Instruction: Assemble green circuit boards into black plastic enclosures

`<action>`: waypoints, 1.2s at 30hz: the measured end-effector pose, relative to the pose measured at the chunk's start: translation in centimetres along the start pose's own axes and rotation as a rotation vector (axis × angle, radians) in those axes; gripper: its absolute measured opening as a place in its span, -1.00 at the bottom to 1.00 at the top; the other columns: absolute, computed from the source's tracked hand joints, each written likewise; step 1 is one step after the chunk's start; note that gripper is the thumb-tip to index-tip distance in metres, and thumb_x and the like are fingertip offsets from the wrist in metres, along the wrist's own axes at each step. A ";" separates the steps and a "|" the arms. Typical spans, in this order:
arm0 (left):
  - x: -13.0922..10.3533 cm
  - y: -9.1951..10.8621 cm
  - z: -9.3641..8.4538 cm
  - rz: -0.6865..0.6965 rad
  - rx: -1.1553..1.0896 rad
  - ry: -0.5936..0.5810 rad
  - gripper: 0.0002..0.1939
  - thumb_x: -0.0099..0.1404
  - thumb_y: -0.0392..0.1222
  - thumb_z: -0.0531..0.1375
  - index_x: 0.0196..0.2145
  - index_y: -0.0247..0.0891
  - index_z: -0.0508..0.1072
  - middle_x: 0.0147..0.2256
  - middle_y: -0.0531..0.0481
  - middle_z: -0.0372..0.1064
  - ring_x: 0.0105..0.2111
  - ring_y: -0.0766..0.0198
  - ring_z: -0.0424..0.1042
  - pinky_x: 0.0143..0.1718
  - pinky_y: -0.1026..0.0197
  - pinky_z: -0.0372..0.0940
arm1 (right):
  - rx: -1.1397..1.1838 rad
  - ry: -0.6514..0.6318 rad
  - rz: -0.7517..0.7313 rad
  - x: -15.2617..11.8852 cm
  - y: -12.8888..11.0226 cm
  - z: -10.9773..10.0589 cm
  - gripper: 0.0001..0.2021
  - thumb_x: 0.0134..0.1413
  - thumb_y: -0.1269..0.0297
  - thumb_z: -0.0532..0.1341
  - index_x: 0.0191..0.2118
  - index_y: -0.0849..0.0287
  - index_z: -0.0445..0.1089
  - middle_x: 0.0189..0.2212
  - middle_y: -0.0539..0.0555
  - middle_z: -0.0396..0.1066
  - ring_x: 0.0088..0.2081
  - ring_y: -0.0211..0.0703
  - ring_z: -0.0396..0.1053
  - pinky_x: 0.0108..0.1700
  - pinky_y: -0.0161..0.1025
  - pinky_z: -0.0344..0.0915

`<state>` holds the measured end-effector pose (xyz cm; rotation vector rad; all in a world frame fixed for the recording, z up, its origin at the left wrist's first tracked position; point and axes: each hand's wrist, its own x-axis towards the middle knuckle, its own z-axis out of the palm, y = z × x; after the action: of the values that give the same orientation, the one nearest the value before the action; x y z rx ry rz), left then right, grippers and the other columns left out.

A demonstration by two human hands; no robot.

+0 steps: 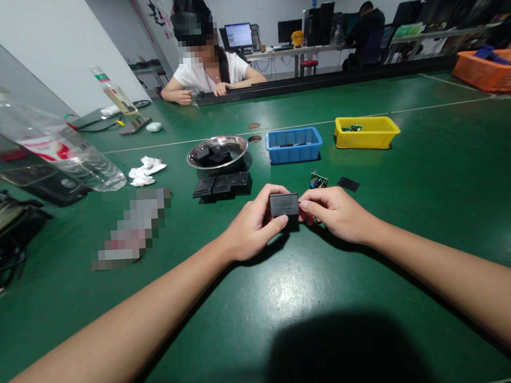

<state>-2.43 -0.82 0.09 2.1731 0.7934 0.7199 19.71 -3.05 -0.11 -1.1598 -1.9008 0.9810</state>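
Note:
My left hand (257, 225) grips a small black plastic box (284, 206) from its left side, thumb along its lower front. At the box's right side, my right hand (336, 213) is closed in a pinch. Between those fingertips is something small and dark that I cannot make out. A small circuit board with a blue part (319, 180) lies just beyond my right hand, beside a flat black plate (348, 184). Several black box parts (221, 185) rest side by side to the left of the hands, in front of a steel bowl (194, 161) holding more black parts.
Behind the hands stand a blue bin (295, 154) and a yellow bin (364, 141) with circuit boards. On the left are a water bottle (60, 144), crumpled tissue (146, 170) and a pixelated flat item (133, 229). An orange basket (489, 75) stands far right; a person (212, 71) sits opposite.

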 end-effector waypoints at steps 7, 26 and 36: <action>0.0 0.0 0.0 0.004 -0.003 0.001 -0.58 0.40 0.04 0.11 0.07 -0.28 0.23 -0.26 0.01 0.37 -0.38 0.28 0.32 -0.31 0.24 0.20 | 0.031 -0.002 0.009 0.0 0.0 0.0 -0.76 0.26 0.28 0.13 -0.40 0.22 0.45 -0.50 0.01 0.47 -0.47 -0.26 0.37 -0.34 -0.30 0.21; 0.0 0.0 0.0 0.006 -0.004 -0.016 -0.57 0.40 0.06 0.12 0.07 -0.28 0.25 -0.27 0.01 0.37 -0.38 0.28 0.32 -0.31 0.24 0.22 | 0.101 -0.016 0.033 0.1 0.0 -0.1 -0.79 0.19 0.28 0.15 -0.43 0.21 0.43 -0.52 0.01 0.46 -0.47 -0.26 0.35 -0.34 -0.28 0.21; 0.0 -0.1 0.0 0.004 0.002 -0.008 -0.56 0.40 0.08 0.12 0.07 -0.27 0.25 -0.27 0.00 0.38 -0.37 0.27 0.35 -0.31 0.24 0.22 | 0.102 -0.012 0.040 0.0 0.0 0.0 -0.79 0.20 0.28 0.15 -0.43 0.20 0.42 -0.52 0.01 0.46 -0.48 -0.25 0.34 -0.36 -0.29 0.19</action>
<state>-2.47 -0.82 0.02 2.1783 0.7859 0.7121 19.70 -3.01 -0.07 -1.1387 -1.8215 1.0962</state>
